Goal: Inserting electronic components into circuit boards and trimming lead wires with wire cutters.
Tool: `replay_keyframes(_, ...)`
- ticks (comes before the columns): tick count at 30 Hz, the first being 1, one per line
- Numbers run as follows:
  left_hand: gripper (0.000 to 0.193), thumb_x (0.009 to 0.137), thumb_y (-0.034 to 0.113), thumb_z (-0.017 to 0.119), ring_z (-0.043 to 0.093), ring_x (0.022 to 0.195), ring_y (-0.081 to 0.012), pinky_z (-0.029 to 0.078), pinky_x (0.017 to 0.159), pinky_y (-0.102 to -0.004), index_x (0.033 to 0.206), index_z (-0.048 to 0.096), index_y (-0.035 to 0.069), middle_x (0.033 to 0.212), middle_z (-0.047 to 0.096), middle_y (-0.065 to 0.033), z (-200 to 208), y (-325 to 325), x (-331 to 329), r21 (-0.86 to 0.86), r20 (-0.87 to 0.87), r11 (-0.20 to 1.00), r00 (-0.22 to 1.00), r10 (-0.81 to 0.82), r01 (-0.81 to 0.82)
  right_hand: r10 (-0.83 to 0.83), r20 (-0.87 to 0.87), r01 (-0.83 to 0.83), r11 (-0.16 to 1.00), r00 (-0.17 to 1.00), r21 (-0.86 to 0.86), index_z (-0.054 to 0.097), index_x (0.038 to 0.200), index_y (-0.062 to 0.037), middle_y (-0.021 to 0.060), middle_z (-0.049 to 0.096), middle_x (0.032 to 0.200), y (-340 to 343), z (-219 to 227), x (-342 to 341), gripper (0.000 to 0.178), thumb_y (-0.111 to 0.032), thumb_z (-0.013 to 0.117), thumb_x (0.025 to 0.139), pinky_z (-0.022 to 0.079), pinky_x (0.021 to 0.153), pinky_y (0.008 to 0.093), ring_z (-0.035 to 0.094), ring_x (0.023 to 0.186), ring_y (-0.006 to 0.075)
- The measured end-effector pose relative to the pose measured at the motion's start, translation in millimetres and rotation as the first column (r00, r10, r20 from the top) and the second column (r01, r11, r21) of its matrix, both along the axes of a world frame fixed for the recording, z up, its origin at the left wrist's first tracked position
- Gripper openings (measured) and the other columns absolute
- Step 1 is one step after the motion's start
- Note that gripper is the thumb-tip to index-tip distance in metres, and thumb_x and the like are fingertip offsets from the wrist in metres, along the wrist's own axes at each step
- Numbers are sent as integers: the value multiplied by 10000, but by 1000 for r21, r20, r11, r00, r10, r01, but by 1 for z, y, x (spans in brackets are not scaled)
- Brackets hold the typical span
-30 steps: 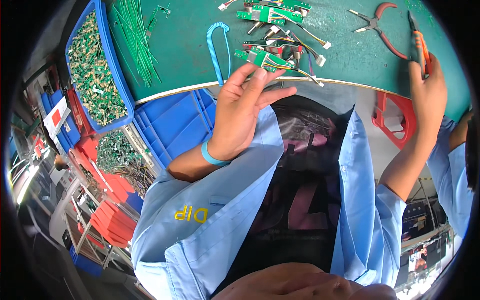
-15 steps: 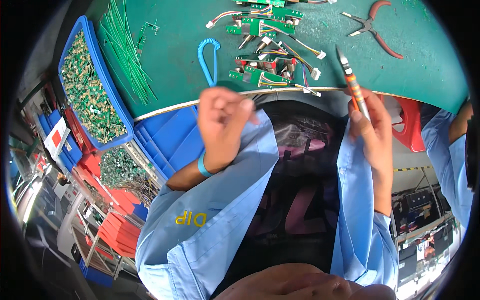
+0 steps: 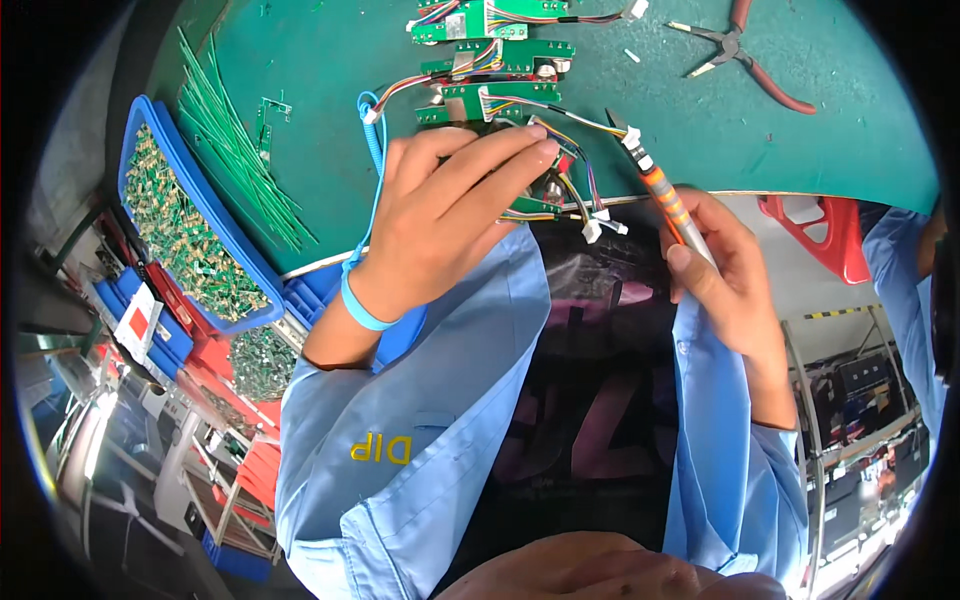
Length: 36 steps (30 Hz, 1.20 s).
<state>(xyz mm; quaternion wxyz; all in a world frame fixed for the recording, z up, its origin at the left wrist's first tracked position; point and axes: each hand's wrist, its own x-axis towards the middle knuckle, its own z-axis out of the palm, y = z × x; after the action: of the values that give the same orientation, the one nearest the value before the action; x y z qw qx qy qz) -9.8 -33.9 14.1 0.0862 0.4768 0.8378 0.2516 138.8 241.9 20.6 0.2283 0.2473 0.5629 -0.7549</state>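
Observation:
My left hand (image 3: 440,200) reaches over the front of the row of circuit boards. Its fingers curl down over a green circuit board (image 3: 530,214) at the table's edge; the thumb is hidden. From that board, coloured wires with white plugs (image 3: 592,230) stick out past the fingers. My right hand (image 3: 725,270) holds a slim knife-like tool (image 3: 668,198) with an orange and grey striped handle and a dark pointed tip. The tip is directed up and left, close beside a white plug (image 3: 631,138). Further circuit boards (image 3: 500,100) with wires lie beyond my left hand.
Pliers with red handles (image 3: 730,45) lie open at the back right. Green wires (image 3: 235,150) and a small board piece (image 3: 265,130) lie at left, beside a blue bin (image 3: 205,215) of small parts. A blue coiled cord (image 3: 372,140) runs to my wristband (image 3: 362,302).
My left hand has moved forward from the table's edge onto the front boards and closed over one. The tool in my right hand has tilted further left. The view has shifted somewhat.

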Motion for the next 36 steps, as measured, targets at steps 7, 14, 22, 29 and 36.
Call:
replay_keyframes(7, 434, 841, 100, 801, 576, 1040, -186, 440, 950, -329, 1274, 807, 136, 1338, 738, 17, -10, -6, 4, 93, 3, 995, 1000, 20, -21, 51, 26, -52, 998, 998, 35, 648, 1326, 1, 3, 601, 908, 3, 4, -7, 364, -97, 680, 977, 372, 710, 263, 466, 759, 115)
replay_keyframes(14, 338, 860, 101, 811, 585, 992, -172, 443, 910, -317, 1194, 840, 140, 1260, 757, 24, -13, -9, 8, 163, -16, 986, 999, 28, -25, 81, 25, -83, 994, 996, 68, 646, 1348, 1, 21, 623, 925, -3, 8, -11, 396, -95, 690, 967, 384, 723, 263, 478, 772, 127)
replay_keyframes(22, 323, 858, 125, 822, 595, 1002, -174, 448, 919, -326, 1180, 844, 146, 1231, 762, 21, -16, -5, 4, 178, -24, 982, 997, 68, -63, 66, 43, -67, 997, 997, 41, 629, 1394, 2, 46, 652, 976, -9, 16, -16, 439, -100, 687, 971, 414, 759, 263, 515, 796, 142)
replay_keyframes(29, 444, 865, 255, 835, 628, 1144, -235, 464, 992, -385, 1295, 798, 149, 1341, 726, -29, -14, 3, 0, 225, -145, 960, 969, 201, -165, 16, 11, -16, 999, 1000, -46, 565, 1462, -1, 70, 659, 1063, -23, 13, -16, 482, -104, 652, 999, 448, 793, 289, 553, 844, 158)
replay_keyframes(36, 571, 879, 353, 825, 617, 1335, -298, 464, 1062, -435, 1407, 736, 154, 1495, 670, -75, -28, 1, -5, 232, -62, 966, 990, 129, -112, -15, -21, 13, 998, 1000, -65, 475, 1523, -14, 83, 647, 1093, -48, 15, -18, 522, -120, 619, 1033, 468, 812, 316, 568, 871, 175)
